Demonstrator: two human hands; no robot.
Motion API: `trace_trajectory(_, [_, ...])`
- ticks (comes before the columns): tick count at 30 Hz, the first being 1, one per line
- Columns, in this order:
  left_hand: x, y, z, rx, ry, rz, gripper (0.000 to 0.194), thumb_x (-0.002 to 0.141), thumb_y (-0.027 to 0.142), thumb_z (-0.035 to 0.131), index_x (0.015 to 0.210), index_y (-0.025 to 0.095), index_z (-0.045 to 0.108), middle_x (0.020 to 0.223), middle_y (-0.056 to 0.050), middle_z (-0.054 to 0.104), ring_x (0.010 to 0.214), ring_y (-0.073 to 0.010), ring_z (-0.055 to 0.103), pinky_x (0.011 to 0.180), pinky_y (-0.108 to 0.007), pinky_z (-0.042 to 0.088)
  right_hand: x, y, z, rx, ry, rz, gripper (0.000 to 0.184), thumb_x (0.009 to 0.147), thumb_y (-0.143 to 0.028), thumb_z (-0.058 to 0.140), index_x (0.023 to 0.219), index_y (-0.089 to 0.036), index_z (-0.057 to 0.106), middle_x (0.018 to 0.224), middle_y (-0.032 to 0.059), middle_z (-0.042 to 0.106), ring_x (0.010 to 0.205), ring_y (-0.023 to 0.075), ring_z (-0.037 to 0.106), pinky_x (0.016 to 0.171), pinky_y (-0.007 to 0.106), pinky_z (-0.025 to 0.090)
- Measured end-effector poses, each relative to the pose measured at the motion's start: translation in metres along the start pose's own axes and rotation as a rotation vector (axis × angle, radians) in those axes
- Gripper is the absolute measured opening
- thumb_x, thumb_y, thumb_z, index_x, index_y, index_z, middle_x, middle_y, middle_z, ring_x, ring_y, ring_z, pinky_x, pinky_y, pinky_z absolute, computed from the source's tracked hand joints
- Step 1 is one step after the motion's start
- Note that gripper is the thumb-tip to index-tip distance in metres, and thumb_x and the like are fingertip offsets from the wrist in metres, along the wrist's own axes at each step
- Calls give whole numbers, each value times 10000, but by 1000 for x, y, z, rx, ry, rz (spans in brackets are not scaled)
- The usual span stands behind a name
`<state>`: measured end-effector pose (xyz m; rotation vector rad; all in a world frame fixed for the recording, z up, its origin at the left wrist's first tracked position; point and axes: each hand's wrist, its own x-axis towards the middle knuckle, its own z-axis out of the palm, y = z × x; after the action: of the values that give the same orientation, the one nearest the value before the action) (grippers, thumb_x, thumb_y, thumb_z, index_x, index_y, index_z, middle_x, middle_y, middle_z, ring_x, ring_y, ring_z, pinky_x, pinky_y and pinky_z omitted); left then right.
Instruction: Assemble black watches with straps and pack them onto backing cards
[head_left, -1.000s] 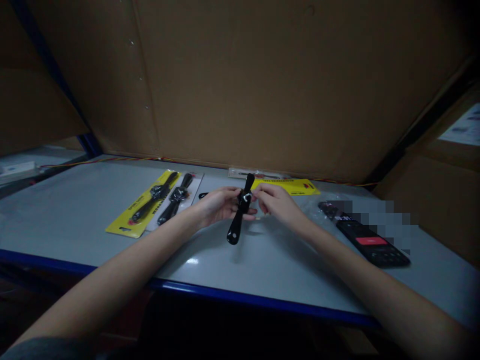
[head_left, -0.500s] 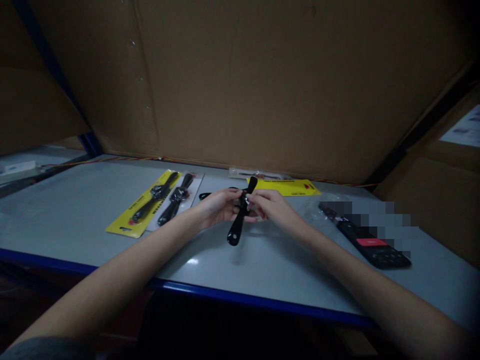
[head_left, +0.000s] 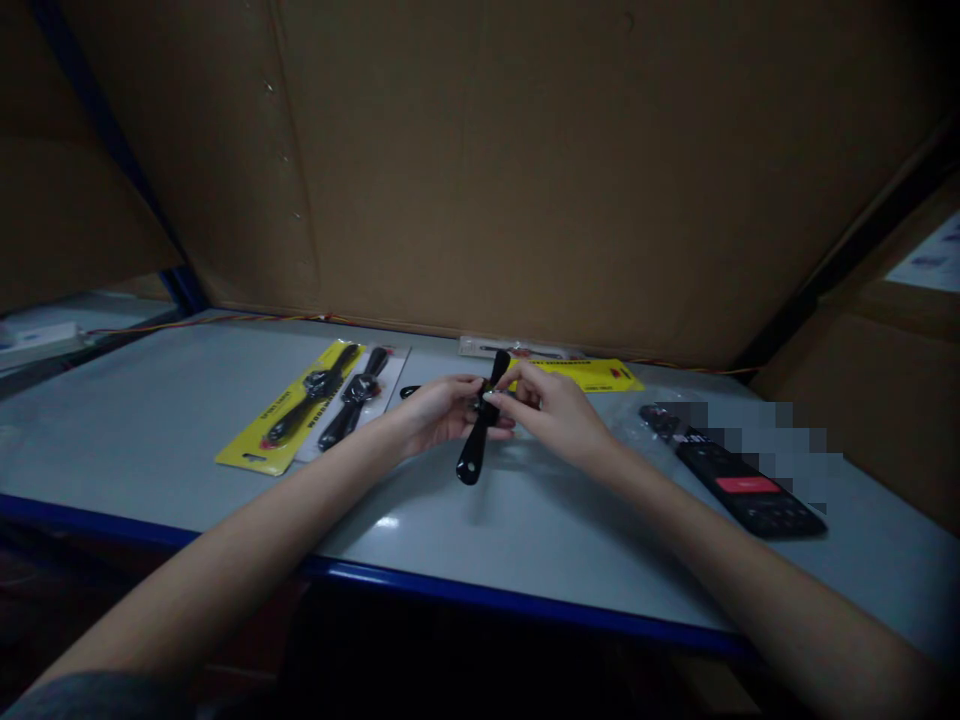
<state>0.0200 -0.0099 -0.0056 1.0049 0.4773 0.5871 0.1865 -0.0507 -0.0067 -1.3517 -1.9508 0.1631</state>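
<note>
Left hand [head_left: 442, 412] closed around black strap [head_left: 472, 460] at its middle; right hand [head_left: 555, 415] pinching it too, over the desk [head_left: 540, 560].

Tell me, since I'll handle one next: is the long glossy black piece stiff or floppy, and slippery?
The long glossy black piece looks stiff, probably: its lower end sticks out straight past the left hand without drooping. Its shiny surface may feel rather slippery.

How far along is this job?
It looks partly done: a black tool lies on a yellow card, another on a white card. A third black tool is in the left hand and right hand. Seemingly left: a bare yellow card.
</note>
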Motion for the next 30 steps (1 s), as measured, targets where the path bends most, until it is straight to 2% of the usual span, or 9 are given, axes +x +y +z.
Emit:
trace_trajectory(4, [-1,-1,2,-17,-6,-5,208,884,121,374,1028,69,514,881,-136,636,763,-198,657,799,-428,509,1,1,6,124,-20,84,289,827,-405,479,640,-189,516,546,-19,513,512,110,449,498,244,282])
trace_trajectory(9, [-2,0,2,-25,-24,4,198,880,106,371,1003,77,525,848,-111,634,764,-189,653,795,-417,513,5,6,10,488,-186,335,307,827,-400,419,622,-188,502,414,-50,394,381,98,369,417,239,272])
trace_trajectory(11, [-1,0,2,-25,-22,6,211,883,112,368,1017,73,525,865,-118,634,771,-191,653,801,-420,510,6,6,8,508,-158,321,275,819,-416,438,676,-190,505,430,-57,404,380,96,369,415,237,276])
trace_trajectory(15, [-1,1,2,-6,4,3,214,881,126,381,1020,67,532,877,-126,633,762,-186,650,807,-405,508,3,2,-2,223,-59,66,253,738,-410,599,877,-212,525,508,-66,443,462,104,407,474,239,280])
trace_trajectory(18, [-1,1,2,2,-5,9,206,871,108,384,1006,65,534,885,-132,631,744,-180,648,795,-399,511,1,0,-4,19,-48,-22,168,760,-375,585,793,-213,556,519,-42,470,501,112,418,511,255,266])
trace_trajectory(22, [-1,-1,2,-13,-18,9,201,872,105,384,1014,71,522,859,-122,628,757,-193,651,797,-419,506,1,2,5,230,-69,128,244,801,-363,489,628,-193,508,516,-21,492,483,105,420,481,243,271])
trace_trajectory(26, [0,-2,1,-13,-45,26,202,873,110,405,1043,89,513,829,-101,625,739,-174,642,771,-397,516,4,4,8,609,-266,389,286,804,-369,402,649,-170,538,386,-55,370,356,90,323,404,237,240])
trace_trajectory(28, [0,-2,0,-11,-40,25,209,874,112,408,1057,94,507,855,-105,626,747,-173,641,767,-396,519,5,3,4,626,-298,420,290,803,-377,390,688,-164,549,395,-53,374,354,93,326,401,240,247])
trace_trajectory(30, [0,-2,0,-15,-16,19,210,878,117,399,1058,89,504,894,-119,624,764,-179,643,785,-409,515,6,1,-2,475,-183,338,244,788,-391,445,763,-172,550,438,-53,400,392,102,361,426,242,261])
